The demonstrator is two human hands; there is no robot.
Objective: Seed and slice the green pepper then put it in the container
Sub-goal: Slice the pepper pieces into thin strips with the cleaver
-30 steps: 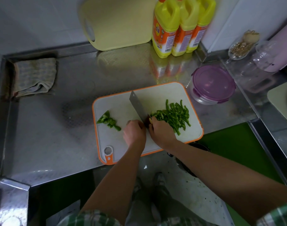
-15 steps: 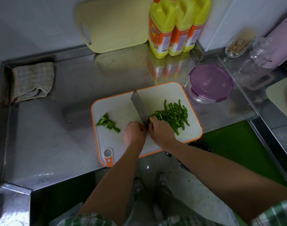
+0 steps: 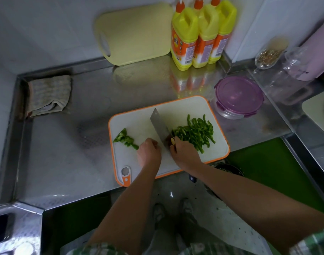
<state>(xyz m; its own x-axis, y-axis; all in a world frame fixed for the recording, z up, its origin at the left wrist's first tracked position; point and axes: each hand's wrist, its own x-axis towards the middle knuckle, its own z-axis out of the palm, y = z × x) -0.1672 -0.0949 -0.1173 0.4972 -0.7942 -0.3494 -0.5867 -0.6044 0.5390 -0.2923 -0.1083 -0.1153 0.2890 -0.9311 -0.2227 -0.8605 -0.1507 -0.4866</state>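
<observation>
A white cutting board with an orange rim (image 3: 139,122) lies on the steel counter. A heap of green pepper strips (image 3: 194,131) sits on its right half. A few larger pepper pieces (image 3: 125,138) lie on its left. My right hand (image 3: 185,153) grips the handle of a cleaver (image 3: 159,126), whose blade rests on the board just left of the strips. My left hand (image 3: 149,152) rests knuckles-up on the board, left of the blade, with curled fingers; anything under it is hidden. A round container with a purple lid (image 3: 238,96), closed, stands behind the board's right corner.
A yellow cutting board (image 3: 135,34) leans on the back wall beside three yellow detergent bottles (image 3: 203,34). A folded cloth (image 3: 49,94) lies at the back left. Glass jars (image 3: 267,54) stand on the right. A dark bowl (image 3: 229,168) sits below the counter's front edge.
My left hand has drawn slightly away from the cleaver blade, leaving a small gap. The right hand and the cleaver stay almost in place.
</observation>
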